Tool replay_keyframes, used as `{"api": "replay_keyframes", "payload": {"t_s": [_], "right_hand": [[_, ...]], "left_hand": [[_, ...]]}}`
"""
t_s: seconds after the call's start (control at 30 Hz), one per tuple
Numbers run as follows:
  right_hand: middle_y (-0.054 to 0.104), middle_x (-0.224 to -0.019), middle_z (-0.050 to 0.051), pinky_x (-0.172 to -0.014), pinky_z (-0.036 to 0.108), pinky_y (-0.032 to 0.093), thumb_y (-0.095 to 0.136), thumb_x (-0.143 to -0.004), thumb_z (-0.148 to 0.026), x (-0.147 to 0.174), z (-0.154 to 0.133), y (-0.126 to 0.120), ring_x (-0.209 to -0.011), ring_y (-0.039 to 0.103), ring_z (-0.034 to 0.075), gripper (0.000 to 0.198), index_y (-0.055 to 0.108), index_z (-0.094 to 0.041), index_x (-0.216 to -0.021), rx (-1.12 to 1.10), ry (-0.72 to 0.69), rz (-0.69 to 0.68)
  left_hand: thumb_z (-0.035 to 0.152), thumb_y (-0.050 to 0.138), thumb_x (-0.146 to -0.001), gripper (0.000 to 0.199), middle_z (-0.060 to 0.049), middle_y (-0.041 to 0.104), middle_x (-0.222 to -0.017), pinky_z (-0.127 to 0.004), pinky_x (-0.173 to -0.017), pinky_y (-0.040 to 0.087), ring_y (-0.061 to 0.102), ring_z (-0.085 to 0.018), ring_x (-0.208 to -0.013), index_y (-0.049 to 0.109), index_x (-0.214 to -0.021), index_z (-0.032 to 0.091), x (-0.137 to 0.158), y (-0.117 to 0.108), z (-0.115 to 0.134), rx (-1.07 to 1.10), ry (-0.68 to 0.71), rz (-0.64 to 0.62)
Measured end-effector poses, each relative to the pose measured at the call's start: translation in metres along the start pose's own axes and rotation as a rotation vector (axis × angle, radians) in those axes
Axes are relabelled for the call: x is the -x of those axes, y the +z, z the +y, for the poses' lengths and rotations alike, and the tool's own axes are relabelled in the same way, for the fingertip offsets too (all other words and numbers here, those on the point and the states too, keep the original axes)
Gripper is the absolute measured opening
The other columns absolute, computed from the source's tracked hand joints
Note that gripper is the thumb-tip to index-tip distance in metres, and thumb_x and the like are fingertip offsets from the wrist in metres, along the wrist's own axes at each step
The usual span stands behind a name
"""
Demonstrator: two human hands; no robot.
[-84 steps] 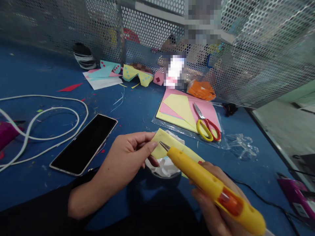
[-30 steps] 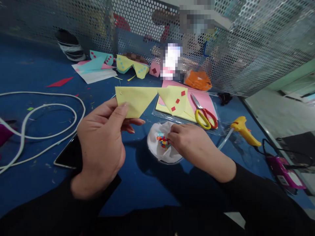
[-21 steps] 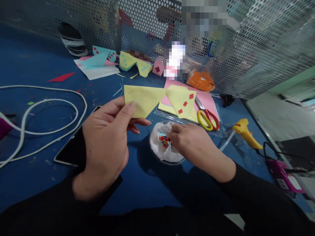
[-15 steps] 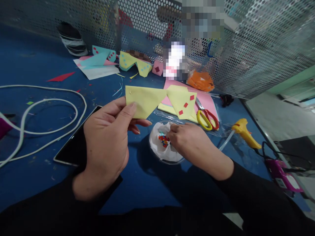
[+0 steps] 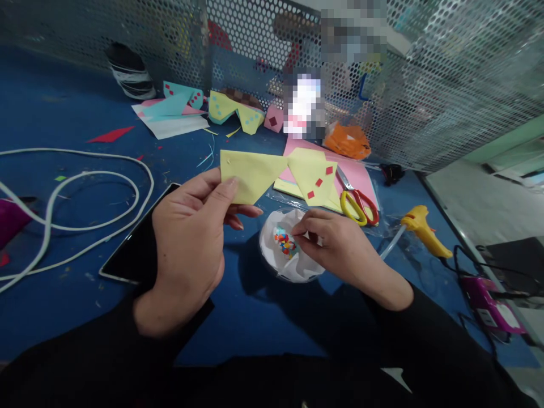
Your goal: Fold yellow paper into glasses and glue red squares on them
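Observation:
My left hand [image 5: 195, 232] pinches a yellow paper cutout [image 5: 255, 173] at its left part, thumb in front and fingers behind. The cutout has two wings, and three small red diamonds sit on the right one. Over a round bowl [image 5: 270, 258] lined with white paper, my right hand [image 5: 335, 243] has its thumb and fingertips pressed together. Whatever those fingertips hold, if anything, is too small to make out. Tiny coloured paper bits [image 5: 285, 242] in red, blue, orange and yellow lie inside the bowl, just left of the right fingertips.
Scissors [image 5: 359, 205] lie on pink and yellow sheets behind the bowl. A yellow glue gun [image 5: 425, 229] is at right. A black tablet-like slab [image 5: 136, 243] and white cable [image 5: 144, 170] lie at left. Finished-looking paper cutouts [image 5: 236, 110] stand along the perforated metal screen [image 5: 250, 34].
My right hand has drawn back slightly to the right and up from the bowl's contents, showing more of the coloured bits. My left hand still holds the cutout nearly in place.

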State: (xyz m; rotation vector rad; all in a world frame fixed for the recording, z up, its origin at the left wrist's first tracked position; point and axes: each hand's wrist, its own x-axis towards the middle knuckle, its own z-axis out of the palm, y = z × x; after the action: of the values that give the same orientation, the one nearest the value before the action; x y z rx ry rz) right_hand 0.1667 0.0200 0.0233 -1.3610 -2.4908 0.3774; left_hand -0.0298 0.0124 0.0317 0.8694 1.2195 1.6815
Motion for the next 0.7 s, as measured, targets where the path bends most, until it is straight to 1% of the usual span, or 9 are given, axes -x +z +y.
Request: {"api": "replay_keyframes", "payload": {"t_s": [0.07,0.13,0.2,0.33,0.43,0.5,0.6,0.7], "right_hand": [[0.065,-0.081,0.002,-0.060,0.026,0.042,0.057,-0.085,-0.014,0.001,-0.001,-0.001,-0.066,0.058,0.012,0.014,0.070,-0.017,-0.083,-0.124,0.045,0.024],[0.063,-0.078,0.001,-0.060,0.026,0.043,0.058,-0.083,-0.013,0.003,-0.003,-0.002,-0.065,0.058,0.011,0.012,0.069,-0.017,-0.082,-0.196,0.081,0.050],[0.062,-0.077,0.000,-0.060,0.026,0.043,0.060,-0.082,-0.014,0.005,-0.003,-0.001,-0.063,0.057,0.011,0.010,0.068,-0.018,-0.080,-0.229,0.101,0.086],[0.061,-0.074,-0.001,-0.059,0.025,0.042,0.062,-0.081,-0.014,0.009,-0.002,0.001,-0.064,0.056,0.011,0.007,0.066,-0.019,-0.077,-0.231,0.094,0.151],[0.062,-0.074,-0.001,-0.059,0.026,0.040,0.062,-0.083,-0.016,0.010,-0.003,0.003,-0.066,0.056,0.011,0.009,0.064,-0.019,-0.075,-0.194,0.082,0.181],[0.063,-0.075,-0.001,-0.063,0.028,0.040,0.062,-0.086,-0.017,0.011,-0.004,0.004,-0.067,0.057,0.012,0.010,0.064,-0.019,-0.076,-0.124,0.052,0.198],[0.065,-0.077,0.001,-0.069,0.031,0.038,0.060,-0.090,-0.018,0.012,-0.006,0.006,-0.068,0.058,0.013,0.011,0.066,-0.017,-0.081,0.020,-0.041,0.195],[0.069,-0.083,0.003,-0.074,0.033,0.036,0.056,-0.094,-0.021,0.013,-0.007,0.005,-0.075,0.061,0.016,0.016,0.070,-0.017,-0.088,0.112,-0.152,0.126]], "left_hand": [[0.022,0.071,-0.082,0.009,0.004,0.075,-0.075,-0.026,-0.043,0.039,0.065,-0.012,-0.050,0.077,-0.080,0.029,0.000,0.000,-0.001,-0.008,-0.004,-0.002],[0.023,0.071,-0.082,0.008,0.004,0.075,-0.075,-0.026,-0.043,0.039,0.065,-0.012,-0.051,0.077,-0.080,0.029,0.000,0.000,-0.001,-0.017,-0.005,-0.003],[0.024,0.072,-0.082,0.008,0.004,0.074,-0.075,-0.026,-0.043,0.039,0.065,-0.012,-0.051,0.077,-0.080,0.030,0.000,0.000,-0.001,-0.021,-0.007,-0.006],[0.024,0.072,-0.082,0.008,0.004,0.075,-0.075,-0.027,-0.042,0.039,0.065,-0.013,-0.051,0.077,-0.080,0.030,0.001,0.000,-0.001,-0.023,-0.010,-0.012],[0.023,0.071,-0.083,0.009,0.004,0.075,-0.075,-0.026,-0.042,0.038,0.065,-0.012,-0.051,0.077,-0.080,0.030,0.001,0.000,-0.001,-0.025,-0.009,-0.012],[0.023,0.071,-0.083,0.010,0.004,0.075,-0.075,-0.026,-0.042,0.038,0.065,-0.012,-0.051,0.077,-0.079,0.030,0.001,0.000,-0.002,-0.029,-0.007,-0.013],[0.025,0.071,-0.083,0.009,0.004,0.075,-0.075,-0.026,-0.042,0.039,0.064,-0.012,-0.050,0.077,-0.080,0.030,0.001,0.000,-0.002,-0.035,-0.004,-0.018],[0.024,0.071,-0.083,0.009,0.004,0.074,-0.073,-0.026,-0.043,0.039,0.064,-0.012,-0.051,0.077,-0.079,0.030,0.002,0.000,-0.001,-0.036,-0.010,-0.017]]}}
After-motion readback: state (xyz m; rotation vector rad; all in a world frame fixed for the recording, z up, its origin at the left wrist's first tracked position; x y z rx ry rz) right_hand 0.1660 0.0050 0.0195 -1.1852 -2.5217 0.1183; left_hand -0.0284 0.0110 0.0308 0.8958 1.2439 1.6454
